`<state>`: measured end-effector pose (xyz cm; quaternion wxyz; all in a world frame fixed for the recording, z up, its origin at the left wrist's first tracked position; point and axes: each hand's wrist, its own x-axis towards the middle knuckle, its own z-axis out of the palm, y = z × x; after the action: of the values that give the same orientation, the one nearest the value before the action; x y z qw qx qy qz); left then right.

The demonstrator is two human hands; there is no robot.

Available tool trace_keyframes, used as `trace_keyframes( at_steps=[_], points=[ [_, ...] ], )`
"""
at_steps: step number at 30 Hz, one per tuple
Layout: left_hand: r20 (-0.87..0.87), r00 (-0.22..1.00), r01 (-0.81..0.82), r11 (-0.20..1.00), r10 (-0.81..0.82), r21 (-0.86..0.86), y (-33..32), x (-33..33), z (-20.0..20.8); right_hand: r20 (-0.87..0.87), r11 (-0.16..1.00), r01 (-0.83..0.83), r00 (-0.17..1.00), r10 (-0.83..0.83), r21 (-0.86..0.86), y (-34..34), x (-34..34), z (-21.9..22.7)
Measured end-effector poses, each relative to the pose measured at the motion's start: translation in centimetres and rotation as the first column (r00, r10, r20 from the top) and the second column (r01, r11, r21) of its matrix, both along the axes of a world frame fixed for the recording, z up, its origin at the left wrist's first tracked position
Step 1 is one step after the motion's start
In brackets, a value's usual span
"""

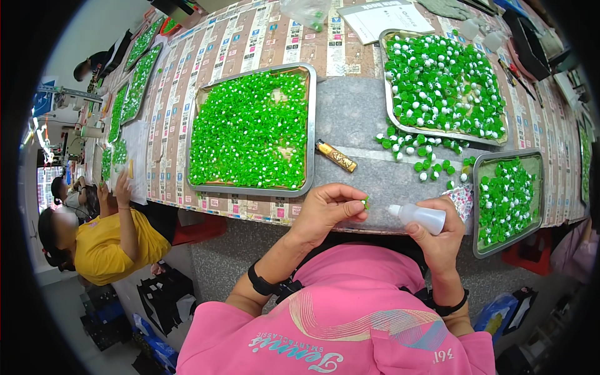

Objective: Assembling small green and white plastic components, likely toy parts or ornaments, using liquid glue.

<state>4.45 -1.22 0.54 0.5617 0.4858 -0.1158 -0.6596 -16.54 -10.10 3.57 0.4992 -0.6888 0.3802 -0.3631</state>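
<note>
My left hand point(325, 212) is closed in a pinch at the table's front edge, with a small green plastic piece point(366, 203) between thumb and fingertips. Wrapped in my right hand point(442, 240) is a small white squeeze bottle point(426, 218), tilted so its nozzle points left toward that piece, a short gap away. Beyond my hands, a gold and black lighter point(336, 156) lies on the grey work mat point(350, 119). Loose green pieces with white balls point(427, 151) are scattered on the mat's right part.
A large metal tray point(312, 125) of green pieces stands left of the mat. Another tray point(387, 94) sits far right, and a smaller tray point(477, 215) overhangs the front edge near my right hand. Farther left, a co-worker in a yellow shirt point(119, 247) works beside more trays.
</note>
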Motion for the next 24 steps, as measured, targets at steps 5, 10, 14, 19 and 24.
trace_keyframes(
  at_steps=[5,10,14,19,24],
  points=[
    [0.013,1.0,0.02,1.0,-0.02,0.0,0.0,0.0,0.0,0.002,1.0,-0.005,1.0,0.005,0.018,0.0,0.2,0.1],
    [0.024,0.999,0.023,1.0,-0.024,0.01,0.0,0.1,0.1,0.032,0.997,0.013,0.999,-0.016,0.082,0.1,0.0,-0.1],
    [0.012,1.0,-0.009,1.0,0.009,0.022,0.3,0.2,0.1,0.047,0.966,0.076,0.995,-0.091,0.249,0.2,0.2,-0.7],
    [0.018,0.999,-0.048,0.999,0.048,0.009,0.5,0.7,0.2,0.012,0.988,0.006,1.0,-0.008,0.157,-0.7,2.7,-2.7],
    [-0.001,0.997,-0.072,0.997,0.072,-0.041,0.9,1.0,0.2,-0.005,0.994,-0.11,0.994,0.11,-0.003,-1.0,5.6,-2.8]
  ],
)
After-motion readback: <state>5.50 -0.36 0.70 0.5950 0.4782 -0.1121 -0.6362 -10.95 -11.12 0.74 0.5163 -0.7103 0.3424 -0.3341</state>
